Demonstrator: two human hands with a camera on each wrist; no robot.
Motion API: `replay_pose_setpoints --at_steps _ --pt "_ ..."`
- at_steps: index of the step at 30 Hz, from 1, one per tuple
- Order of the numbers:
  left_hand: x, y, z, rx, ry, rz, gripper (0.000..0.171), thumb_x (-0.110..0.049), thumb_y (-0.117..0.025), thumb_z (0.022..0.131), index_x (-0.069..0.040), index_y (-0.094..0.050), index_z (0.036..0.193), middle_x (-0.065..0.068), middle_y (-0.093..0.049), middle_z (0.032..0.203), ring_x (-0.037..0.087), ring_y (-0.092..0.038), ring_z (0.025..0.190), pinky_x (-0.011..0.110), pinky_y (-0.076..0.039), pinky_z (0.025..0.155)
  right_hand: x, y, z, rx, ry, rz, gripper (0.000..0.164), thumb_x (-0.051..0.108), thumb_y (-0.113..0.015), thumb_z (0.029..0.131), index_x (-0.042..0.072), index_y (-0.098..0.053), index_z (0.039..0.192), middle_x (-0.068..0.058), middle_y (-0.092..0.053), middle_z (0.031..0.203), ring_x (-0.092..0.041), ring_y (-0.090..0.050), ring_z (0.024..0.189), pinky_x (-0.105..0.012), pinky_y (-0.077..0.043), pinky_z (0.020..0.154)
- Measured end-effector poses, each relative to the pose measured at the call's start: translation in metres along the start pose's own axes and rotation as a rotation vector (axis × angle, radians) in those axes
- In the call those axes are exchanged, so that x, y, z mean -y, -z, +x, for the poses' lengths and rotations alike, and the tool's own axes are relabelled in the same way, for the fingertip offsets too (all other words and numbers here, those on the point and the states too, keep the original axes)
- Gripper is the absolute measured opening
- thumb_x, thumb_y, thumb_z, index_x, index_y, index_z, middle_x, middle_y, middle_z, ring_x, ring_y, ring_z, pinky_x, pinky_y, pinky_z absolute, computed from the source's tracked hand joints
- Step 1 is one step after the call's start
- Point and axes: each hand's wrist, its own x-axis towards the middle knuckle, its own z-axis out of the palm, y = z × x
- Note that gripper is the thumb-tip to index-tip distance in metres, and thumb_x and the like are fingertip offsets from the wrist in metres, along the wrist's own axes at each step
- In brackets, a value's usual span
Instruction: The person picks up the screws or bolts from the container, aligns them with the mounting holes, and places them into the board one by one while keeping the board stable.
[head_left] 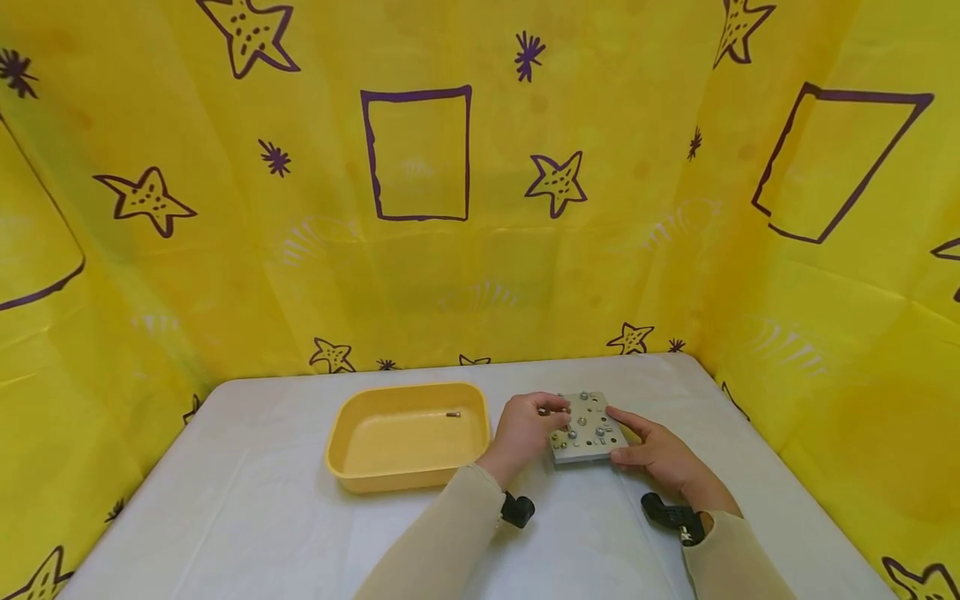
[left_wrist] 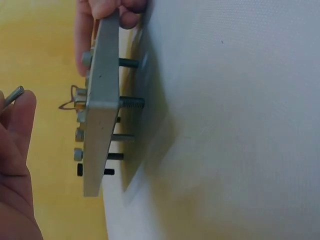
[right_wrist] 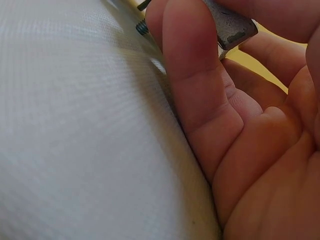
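My left hand [head_left: 521, 432] is over the left side of a grey metal plate [head_left: 588, 455] and pinches a small threaded bolt [left_wrist: 14, 96] between thumb and fingertips. In the left wrist view the bolt's threaded end points up and right, apart from the plate. My right hand [head_left: 663, 457] grips the plate's right edge, thumb at the near corner and fingers along the side. Several bolts [left_wrist: 80, 134] of different sizes stick through the plate, heads on top and threaded shanks [left_wrist: 132, 102] out below. The plate is held just above the table, its shadow beneath it.
A yellow plastic tray [head_left: 397, 482] sits left of the plate, with one bolt [head_left: 453, 414] lying inside near its back right. The white table [head_left: 247, 500] is enclosed by yellow patterned sheets [head_left: 420, 292] at the back and sides. Black camera mounts [head_left: 517, 509] are on both wrists.
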Motion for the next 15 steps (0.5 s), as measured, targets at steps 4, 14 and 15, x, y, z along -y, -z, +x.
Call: replay_pose_setpoints --at_steps 4,14,15 --pt "0.001 -0.010 0.002 -0.001 -0.039 0.074 0.015 -0.012 -0.074 0.090 -0.011 -0.077 0.105 -0.014 -0.067 0.093 0.007 -0.060 0.081 0.026 -0.051 0.070 0.000 0.000 -0.001 0.001 0.002 0.011 0.085 0.027 -0.085 0.078 0.020 -0.044 0.152 -0.017 -0.028 0.158 -0.038 -0.025 0.138 -0.063 -0.006 0.111" --pt "0.008 -0.025 0.005 -0.003 -0.128 0.210 0.014 -0.008 -0.076 0.088 -0.013 -0.075 0.102 -0.015 -0.066 0.097 0.003 -0.057 0.076 0.022 -0.048 0.068 -0.002 0.001 0.000 0.007 0.021 0.014 0.085 0.027 -0.085 0.079 0.019 -0.044 0.152 -0.016 -0.029 0.158 -0.036 -0.025 0.139 -0.062 -0.008 0.112" --pt "0.008 -0.026 0.005 0.000 -0.133 0.221 0.014 -0.008 -0.075 0.089 -0.013 -0.075 0.102 -0.015 -0.066 0.097 0.002 -0.057 0.076 0.022 -0.048 0.068 -0.002 0.001 0.000 0.006 0.020 0.015 0.085 0.027 -0.085 0.079 0.020 -0.044 0.152 -0.016 -0.029 0.158 -0.036 -0.025 0.139 -0.061 -0.009 0.112"
